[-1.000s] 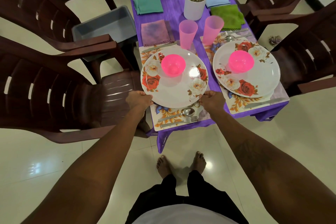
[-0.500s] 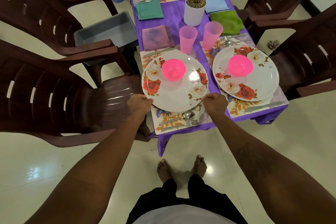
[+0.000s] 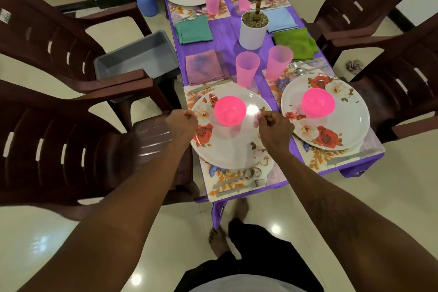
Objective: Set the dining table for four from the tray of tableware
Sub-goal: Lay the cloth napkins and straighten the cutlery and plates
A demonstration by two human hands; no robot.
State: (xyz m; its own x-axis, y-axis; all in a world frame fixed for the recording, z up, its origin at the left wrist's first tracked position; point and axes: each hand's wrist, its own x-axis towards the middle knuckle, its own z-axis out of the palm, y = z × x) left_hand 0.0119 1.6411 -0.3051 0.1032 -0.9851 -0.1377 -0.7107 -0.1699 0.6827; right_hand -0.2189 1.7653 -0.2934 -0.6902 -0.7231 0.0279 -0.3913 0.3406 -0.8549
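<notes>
Nothing's gripped tbh: left hand (image 3: 181, 123) is clenched at the near plate (image 3: 227, 149)'s left rim, right hand (image 3: 276, 128) clenched over its right side, pink bowl (image 3: 230, 110) parked mid-plate.

Four floral plates (image 3: 227, 149), four pink bowls (image 3: 230, 110), four pink tumblers (image 3: 247, 69), four folded napkins (image 3: 205, 66) and four brown chairs (image 3: 59, 144) were there, plus one potted plant (image 3: 253, 31) and one grey tray (image 3: 137, 57)

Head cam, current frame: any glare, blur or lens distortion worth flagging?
Head view: a glare patch on the near-left plate washes out its print beside the pink bowl. Lamp reflections spot the glossy floor. The near-left chair seat looks smeared. The frame edges are stretched by the wide-angle lens. Otherwise the light is dim but even.
</notes>
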